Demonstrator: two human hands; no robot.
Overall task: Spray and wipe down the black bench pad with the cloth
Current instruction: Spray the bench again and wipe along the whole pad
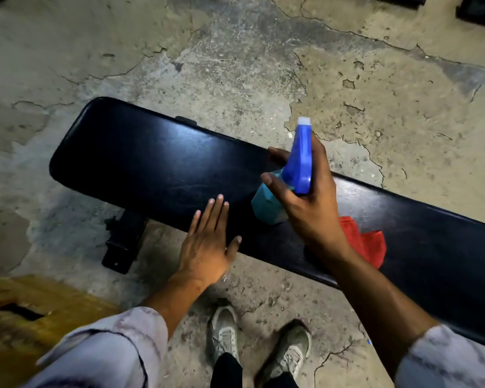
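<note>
My right-hand fingers point(275, 186) are curled round the neck of the spray bottle point(287, 180), the thumb on the far side under its blue trigger head, the white nozzle pointing away from me; the right hand point(308, 203) holds the bottle above the black bench pad point(151, 163), its teal body tilted down toward the pad, though I cannot tell whether the bottle's base touches it; my left-hand fingers point(213, 214) lie straight and close together, flat on the near edge of the pad, the thumb spread to the side; the left hand point(205, 247) holds nothing and simply presses on the surface; the red cloth point(367, 242) lies crumpled on the pad just behind my right wrist, partly hidden by it, apart from both hands; the pad runs long and slantwise from the upper left to the lower right, glossy with a pale sheen near its left end; a black metal bracket point(123, 242) shows under its near edge; below it is the cracked concrete floor point(235, 65); my two grey shoes point(252, 345) stand on it near the pad; a yellowish wooden object point(25, 317) sits blurred at the lower left.
</note>
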